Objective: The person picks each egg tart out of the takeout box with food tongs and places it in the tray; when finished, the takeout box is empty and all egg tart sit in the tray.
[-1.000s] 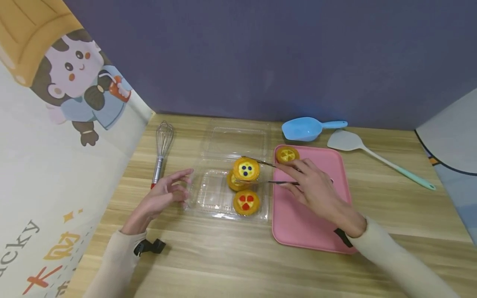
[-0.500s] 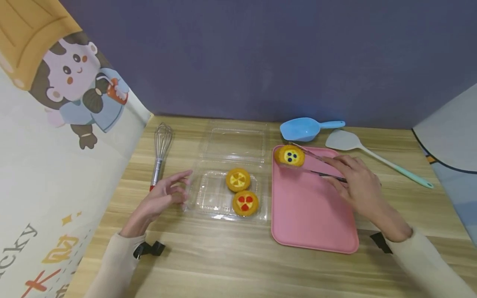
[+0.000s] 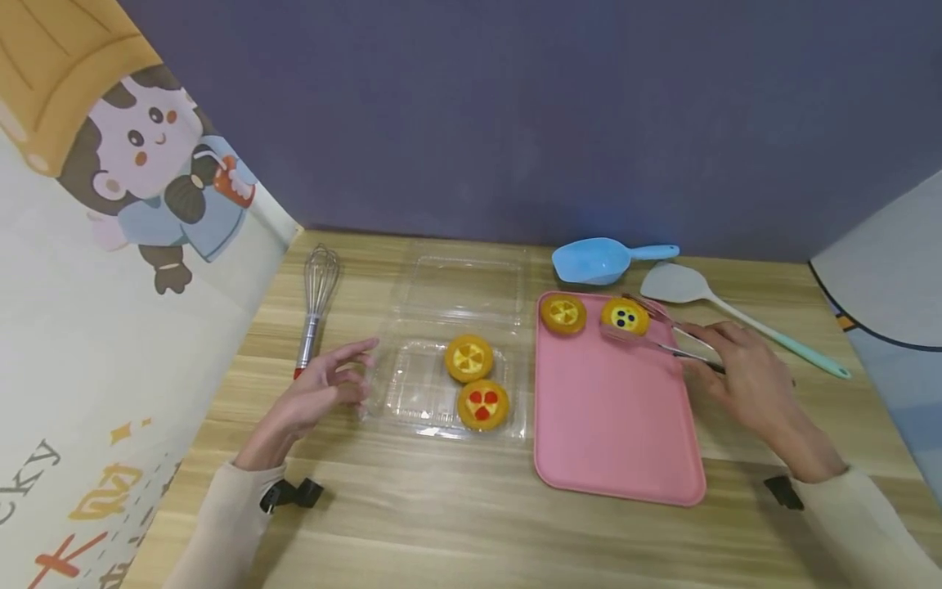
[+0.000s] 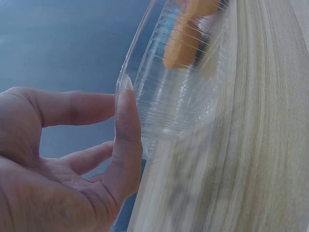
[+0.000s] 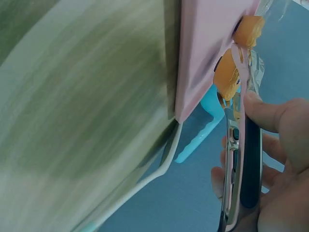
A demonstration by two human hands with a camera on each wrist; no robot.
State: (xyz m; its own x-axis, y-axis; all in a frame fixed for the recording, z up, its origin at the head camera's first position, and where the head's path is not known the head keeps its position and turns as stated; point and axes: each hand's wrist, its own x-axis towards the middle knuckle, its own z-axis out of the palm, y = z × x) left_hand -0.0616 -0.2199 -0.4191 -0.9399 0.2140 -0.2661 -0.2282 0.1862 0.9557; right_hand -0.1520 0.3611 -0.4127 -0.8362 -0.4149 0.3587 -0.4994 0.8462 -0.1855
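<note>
My left hand (image 3: 324, 384) pinches the left rim of a clear plastic clamshell box (image 3: 415, 388), thumb and fingers on either side of it in the left wrist view. Inside the box sit a yellow-wedge tart (image 3: 468, 357) and a red-topped tart (image 3: 482, 406). My right hand (image 3: 758, 393) grips metal tongs (image 5: 251, 169) with dark handles. Their tips lie on both sides of a tart with blue dots (image 3: 625, 316), at the back right of a pink tray (image 3: 618, 425). Another yellow-wedge tart (image 3: 562, 314) sits in the tray's back left corner.
A blue scoop (image 3: 594, 260) lies behind the tray. To the right is a pale spatula (image 3: 677, 282) with a green handle end. A whisk (image 3: 320, 282) lies left of the box. The box's lid (image 3: 467, 282) lies folded back. A dark wall rises behind the table.
My right hand has carried the blue-dotted tart in the tongs from the box rightward over the tray, past the corner tart, to the tray's back right. The left hand has stayed in place.
</note>
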